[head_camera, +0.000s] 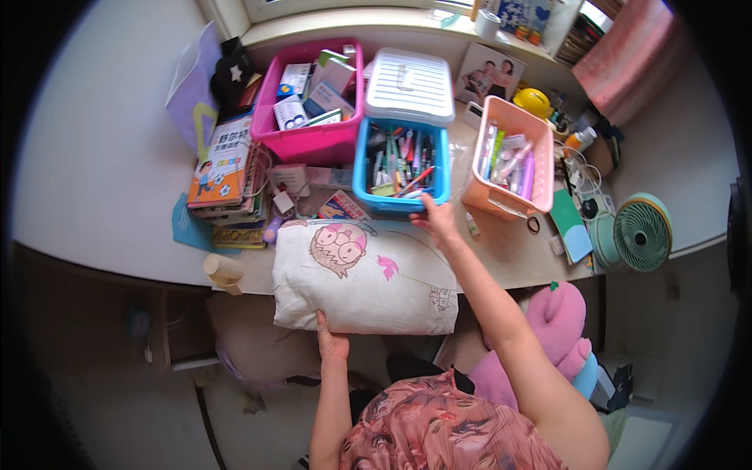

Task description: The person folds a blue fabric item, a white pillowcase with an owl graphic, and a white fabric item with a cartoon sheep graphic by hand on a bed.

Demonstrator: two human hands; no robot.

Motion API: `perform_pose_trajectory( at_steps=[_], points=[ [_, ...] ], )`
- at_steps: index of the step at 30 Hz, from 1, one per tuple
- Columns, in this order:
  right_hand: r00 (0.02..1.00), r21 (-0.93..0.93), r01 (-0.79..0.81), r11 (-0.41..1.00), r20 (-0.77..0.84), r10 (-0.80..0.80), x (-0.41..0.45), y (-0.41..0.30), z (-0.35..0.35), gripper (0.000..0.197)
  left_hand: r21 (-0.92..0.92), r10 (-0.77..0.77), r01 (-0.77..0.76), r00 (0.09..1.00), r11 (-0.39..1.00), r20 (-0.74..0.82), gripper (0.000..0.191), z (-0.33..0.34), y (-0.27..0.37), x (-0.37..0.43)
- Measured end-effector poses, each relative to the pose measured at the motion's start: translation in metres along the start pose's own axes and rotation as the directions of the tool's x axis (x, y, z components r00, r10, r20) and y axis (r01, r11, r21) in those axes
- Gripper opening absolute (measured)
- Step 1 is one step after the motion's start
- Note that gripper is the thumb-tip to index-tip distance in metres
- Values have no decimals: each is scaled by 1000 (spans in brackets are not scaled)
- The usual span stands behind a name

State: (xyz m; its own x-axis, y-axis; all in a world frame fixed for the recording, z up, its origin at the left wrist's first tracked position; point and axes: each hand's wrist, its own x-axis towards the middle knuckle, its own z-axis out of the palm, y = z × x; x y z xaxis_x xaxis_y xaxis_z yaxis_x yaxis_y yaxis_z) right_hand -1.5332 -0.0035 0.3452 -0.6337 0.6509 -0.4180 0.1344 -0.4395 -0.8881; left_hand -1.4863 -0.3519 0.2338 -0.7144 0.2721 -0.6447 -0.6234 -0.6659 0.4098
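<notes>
A white pillow or folded cloth bundle (364, 294) with printed cartoon drawings lies across the desk's front edge and juts out over it. My left hand (330, 341) holds its near edge, thumb on top and fingers hidden beneath. At the bundle's far right corner, my right hand (436, 220) touches or nearly touches the front rim of a blue plastic bin (390, 204) full of pens; whether it grips the rim is unclear. A white ridged lid (409, 88) rests at the back of that bin.
Behind stand a pink bin (305, 144) of boxes and a peach basket (505, 202) of pens. Stacked books (220, 161) and a beige cup (223, 267) are on the left. A green fan (640, 235) stands right, above a pink plush toy (555, 323).
</notes>
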Motion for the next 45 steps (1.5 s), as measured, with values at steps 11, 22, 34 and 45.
perform_pose_trajectory(
  at_steps=[11,22,34,45],
  points=[
    [950,353,150,923,-310,-35,11,23,-37,26,-40,33,-38,993,999,-112,74,-4,-4,5],
    [831,-710,553,437,426,-359,39,75,108,33,-31,14,-22,974,999,-224,60,7,-10,6],
    [960,-921,258,292,278,29,86,82,118,60,-56,-12,-1,973,998,-232,60,12,-8,5],
    [700,-512,714,478,557,-448,52,-64,155,40,-111,-60,38,977,993,-206,58,13,-8,10]
  ],
)
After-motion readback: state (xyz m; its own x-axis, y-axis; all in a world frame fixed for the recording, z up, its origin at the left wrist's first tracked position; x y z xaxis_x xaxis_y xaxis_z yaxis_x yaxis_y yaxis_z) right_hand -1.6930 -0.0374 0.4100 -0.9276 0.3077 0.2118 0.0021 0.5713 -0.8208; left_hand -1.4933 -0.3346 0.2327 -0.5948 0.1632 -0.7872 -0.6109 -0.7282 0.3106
